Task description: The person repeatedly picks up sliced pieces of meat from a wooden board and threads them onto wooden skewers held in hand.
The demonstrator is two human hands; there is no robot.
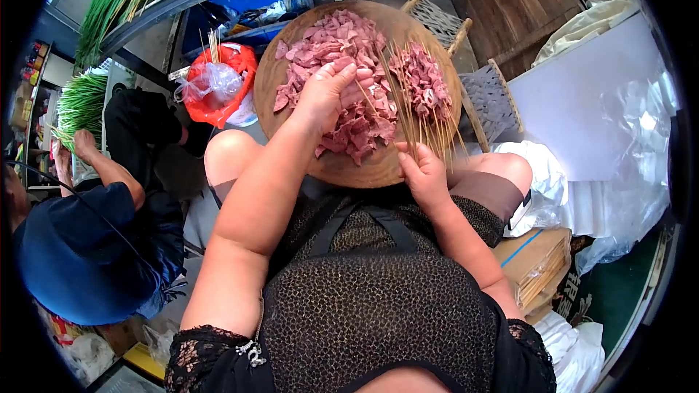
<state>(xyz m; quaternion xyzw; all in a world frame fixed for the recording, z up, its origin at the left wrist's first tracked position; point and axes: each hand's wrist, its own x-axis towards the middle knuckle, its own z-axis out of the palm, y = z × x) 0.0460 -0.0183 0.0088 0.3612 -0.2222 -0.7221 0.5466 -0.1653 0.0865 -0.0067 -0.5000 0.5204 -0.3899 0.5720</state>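
Observation:
My left hand (329, 94) is closed in a pinch over the heap of sliced raw meat (348, 33), with a meat slice at its fingertips. A thin skewer slants down from beside those fingers; whether it pierces the slice I cannot tell. My right hand (424, 176), near the board's front edge, is closed on several bamboo skewers (405, 113) that point away from me. Right of them lie threaded meat skewers (422, 76), their bare sticks toward me. All the meat rests on a round wooden board (291, 25) above my lap.
Left of the board stands a red plastic bag (244, 73) with sticks and clear plastic in it. A blue crate (251, 0) is behind. At far left another person (95, 240) handles green stalks (81, 105). A woven chair (488, 98) stands right, near a white panel (582, 113).

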